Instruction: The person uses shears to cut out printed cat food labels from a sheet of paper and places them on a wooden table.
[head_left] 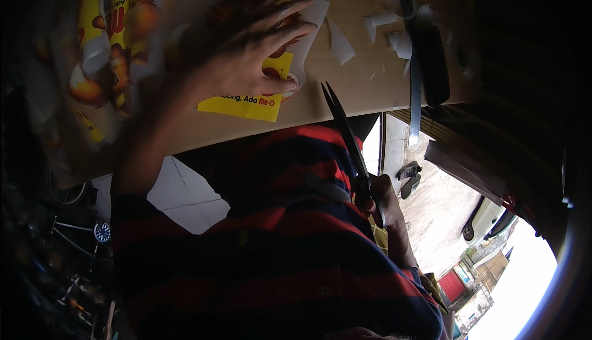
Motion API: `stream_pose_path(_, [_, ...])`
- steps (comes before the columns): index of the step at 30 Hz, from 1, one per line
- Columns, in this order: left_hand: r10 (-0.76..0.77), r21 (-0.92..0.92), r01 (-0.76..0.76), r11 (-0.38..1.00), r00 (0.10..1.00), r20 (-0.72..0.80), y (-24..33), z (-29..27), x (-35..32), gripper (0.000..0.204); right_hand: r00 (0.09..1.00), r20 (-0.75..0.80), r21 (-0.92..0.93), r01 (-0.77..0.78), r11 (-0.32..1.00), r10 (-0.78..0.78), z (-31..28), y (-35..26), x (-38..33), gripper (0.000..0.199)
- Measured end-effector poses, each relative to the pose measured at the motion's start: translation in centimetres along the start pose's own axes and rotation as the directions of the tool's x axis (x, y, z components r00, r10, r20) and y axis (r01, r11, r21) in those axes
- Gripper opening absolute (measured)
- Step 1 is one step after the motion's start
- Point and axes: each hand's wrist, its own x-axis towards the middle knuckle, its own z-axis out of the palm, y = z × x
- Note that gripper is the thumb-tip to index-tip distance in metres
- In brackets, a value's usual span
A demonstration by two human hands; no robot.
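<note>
My left hand (250, 62) rests spread out on a yellow printed sheet (239, 108) with white backing, near the front edge of the brown table (345, 90). Its fingers are apart, and the hand hides much of the print. At the right, in front of the table's edge and close to my body, my right hand (379, 195) is closed around the handles of a pair of dark scissors (350, 139). The blades point up toward the table, slightly apart at the tips and clear of the sheet.
White paper scraps (340, 43) lie right of the sheet. A long dark object (436, 65) lies at the table's right, beside a pale strip (415, 109) overhanging the edge. Curled yellow printed sheets (120, 38) are on the left. Sandals (409, 178) sit on the ground outside.
</note>
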Motion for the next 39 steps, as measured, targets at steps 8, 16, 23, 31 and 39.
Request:
stream_pose_path(8, [-0.089, 0.109, 0.089, 0.99, 0.996, -0.009, 2.4, 0.6, 0.1, 0.112, 0.992, 0.093, -0.047, 0.094, 0.995, -0.089, 1.0, 0.3, 0.6, 0.073])
stream_pose_path(16, [-0.093, 0.07, 0.089, 0.994, 0.994, 0.055, 1.8, 0.1, 0.1, 0.096, 0.992, 0.056, -0.047, 0.113, 0.993, -0.11, 1.2, 1.0, 1.1, 0.075])
stream_pose_path(23, [-0.071, -0.067, 0.074, 0.995, 0.996, 0.047, 1.4, -0.3, 0.1, 0.088, 0.99, -0.014, -0.136, 0.136, 0.981, -0.139, 1.3, 1.8, 2.5, 0.085])
stream_pose_path(31, [-0.064, -0.015, 0.066, 0.998, 0.993, 0.096, 1.4, -0.4, 0.1, 0.106, 0.981, 0.005, -0.022, 0.193, 0.981, -0.193, 2.1, 1.2, 4.4, 0.079])
stream_pose_path(39, [-0.067, 0.062, 0.057, 0.996, 0.986, 0.155, 1.8, -0.7, 0.3, 0.112, 0.98, 0.009, -0.014, 0.199, 0.98, -0.199, 1.7, 1.4, 3.9, 0.079])
